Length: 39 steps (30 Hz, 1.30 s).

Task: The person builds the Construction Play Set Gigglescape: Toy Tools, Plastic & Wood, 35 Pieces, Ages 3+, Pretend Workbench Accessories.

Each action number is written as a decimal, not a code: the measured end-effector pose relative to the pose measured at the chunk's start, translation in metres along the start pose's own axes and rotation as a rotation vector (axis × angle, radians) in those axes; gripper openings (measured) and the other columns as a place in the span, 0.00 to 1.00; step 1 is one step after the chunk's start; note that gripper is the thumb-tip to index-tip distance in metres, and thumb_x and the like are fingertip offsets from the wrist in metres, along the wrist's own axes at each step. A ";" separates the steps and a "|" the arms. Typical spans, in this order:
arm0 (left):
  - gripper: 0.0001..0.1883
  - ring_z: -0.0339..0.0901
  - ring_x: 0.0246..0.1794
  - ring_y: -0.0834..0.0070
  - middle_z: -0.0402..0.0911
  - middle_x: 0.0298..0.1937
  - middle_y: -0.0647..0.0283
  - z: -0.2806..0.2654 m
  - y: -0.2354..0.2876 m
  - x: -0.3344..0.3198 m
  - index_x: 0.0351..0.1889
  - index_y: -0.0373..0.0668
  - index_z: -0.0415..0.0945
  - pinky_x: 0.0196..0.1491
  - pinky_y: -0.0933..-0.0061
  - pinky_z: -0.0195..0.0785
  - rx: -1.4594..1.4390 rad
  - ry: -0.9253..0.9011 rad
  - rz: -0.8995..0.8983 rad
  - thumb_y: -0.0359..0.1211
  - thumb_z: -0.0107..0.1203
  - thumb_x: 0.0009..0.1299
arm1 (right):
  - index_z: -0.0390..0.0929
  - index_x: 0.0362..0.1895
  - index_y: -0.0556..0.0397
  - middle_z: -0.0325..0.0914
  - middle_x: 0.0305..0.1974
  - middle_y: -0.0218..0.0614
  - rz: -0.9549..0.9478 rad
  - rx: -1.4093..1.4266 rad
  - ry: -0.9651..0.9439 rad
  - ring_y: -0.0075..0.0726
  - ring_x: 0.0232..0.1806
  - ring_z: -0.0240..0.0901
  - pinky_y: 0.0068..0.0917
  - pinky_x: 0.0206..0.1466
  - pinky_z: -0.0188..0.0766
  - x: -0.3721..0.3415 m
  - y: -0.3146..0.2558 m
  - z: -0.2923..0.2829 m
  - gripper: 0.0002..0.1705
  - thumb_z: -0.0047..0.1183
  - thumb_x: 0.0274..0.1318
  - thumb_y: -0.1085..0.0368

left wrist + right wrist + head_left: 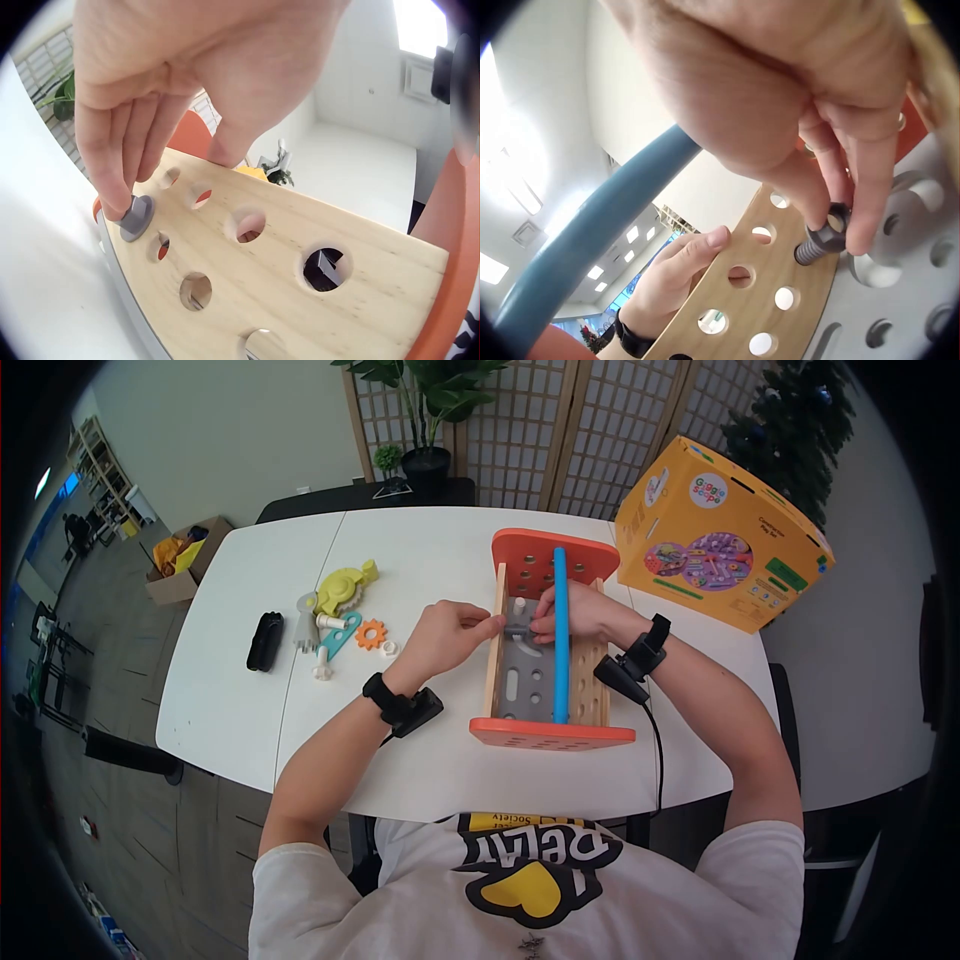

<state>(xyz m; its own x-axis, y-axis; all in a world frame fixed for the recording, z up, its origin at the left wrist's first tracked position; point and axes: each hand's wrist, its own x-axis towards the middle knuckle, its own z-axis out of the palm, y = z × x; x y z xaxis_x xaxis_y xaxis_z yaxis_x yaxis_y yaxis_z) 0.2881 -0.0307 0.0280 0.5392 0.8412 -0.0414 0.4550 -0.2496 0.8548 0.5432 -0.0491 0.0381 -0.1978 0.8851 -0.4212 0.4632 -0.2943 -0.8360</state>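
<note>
A wooden side panel [225,247] with round holes stands between orange end plates of a toy bench. On its outer face, the left hand [195,82] has its fingertips on a grey bolt head [136,217], its thumb at the panel's top edge. Inside the frame, the right hand [802,112] pinches a dark grey nut [829,232] on the bolt's threaded shaft [808,253], which comes through a panel hole. In the head view the left hand [448,640] is outside the panel, and the right hand [580,612] reaches in under the blue bar [561,650].
Left on the white table [230,690] lie a yellow-green toy saw [342,588], a teal strip [343,632], an orange gear [371,634], a grey-handled piece [306,625] and a black case [264,641]. A yellow box [715,540] stands back right, beyond the orange end plate [540,550].
</note>
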 end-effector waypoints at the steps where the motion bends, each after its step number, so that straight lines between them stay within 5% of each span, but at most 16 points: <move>1: 0.27 0.89 0.47 0.61 0.90 0.42 0.48 0.000 0.000 0.000 0.50 0.28 0.86 0.53 0.68 0.79 -0.001 0.002 0.000 0.48 0.63 0.74 | 0.80 0.42 0.66 0.85 0.40 0.45 0.005 0.021 0.003 0.38 0.40 0.88 0.27 0.44 0.88 0.001 0.000 0.002 0.10 0.65 0.61 0.73; 3: 0.26 0.89 0.46 0.61 0.90 0.42 0.48 0.001 0.000 -0.001 0.49 0.29 0.86 0.53 0.68 0.79 -0.008 0.009 0.003 0.48 0.63 0.74 | 0.80 0.40 0.65 0.86 0.38 0.44 0.015 0.064 0.009 0.37 0.35 0.88 0.27 0.38 0.86 0.005 0.002 0.006 0.09 0.66 0.60 0.71; 6: 0.26 0.89 0.45 0.62 0.90 0.41 0.48 0.001 -0.001 -0.002 0.49 0.29 0.86 0.52 0.68 0.79 -0.020 0.016 0.003 0.49 0.63 0.73 | 0.77 0.43 0.65 0.84 0.41 0.46 0.043 0.110 -0.003 0.39 0.44 0.88 0.26 0.48 0.88 0.007 0.003 0.007 0.08 0.62 0.64 0.73; 20: 0.27 0.89 0.44 0.62 0.90 0.40 0.48 0.003 -0.004 -0.001 0.48 0.28 0.86 0.51 0.68 0.79 -0.047 0.030 0.009 0.49 0.63 0.73 | 0.77 0.44 0.71 0.83 0.42 0.50 0.016 0.196 -0.041 0.45 0.44 0.89 0.27 0.44 0.89 0.009 0.012 0.008 0.11 0.59 0.66 0.71; 27: 0.27 0.89 0.45 0.62 0.90 0.40 0.46 0.005 -0.008 0.002 0.48 0.28 0.86 0.51 0.68 0.79 -0.060 0.042 0.010 0.49 0.64 0.72 | 0.73 0.55 0.78 0.83 0.46 0.62 0.132 0.135 -0.117 0.45 0.38 0.89 0.27 0.42 0.90 0.009 0.005 0.012 0.25 0.48 0.76 0.60; 33: 0.27 0.89 0.45 0.63 0.90 0.40 0.47 0.006 -0.010 0.002 0.48 0.28 0.86 0.51 0.68 0.80 -0.089 0.035 0.010 0.49 0.65 0.72 | 0.69 0.59 0.74 0.82 0.46 0.60 0.194 0.127 0.013 0.43 0.37 0.89 0.26 0.38 0.90 -0.005 -0.015 0.021 0.31 0.47 0.78 0.51; 39: 0.28 0.89 0.44 0.63 0.90 0.40 0.48 0.007 -0.009 0.002 0.48 0.28 0.86 0.50 0.69 0.80 -0.089 0.035 0.012 0.50 0.66 0.71 | 0.75 0.51 0.71 0.85 0.40 0.53 0.079 0.057 -0.064 0.39 0.33 0.88 0.25 0.34 0.89 0.009 0.007 0.015 0.29 0.48 0.78 0.49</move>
<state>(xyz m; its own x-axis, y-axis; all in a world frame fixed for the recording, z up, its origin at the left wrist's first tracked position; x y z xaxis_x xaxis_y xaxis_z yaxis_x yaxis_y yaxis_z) 0.2899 -0.0296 0.0164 0.5183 0.8550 -0.0145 0.3830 -0.2170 0.8979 0.5314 -0.0485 0.0233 -0.2186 0.8341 -0.5065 0.4300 -0.3836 -0.8173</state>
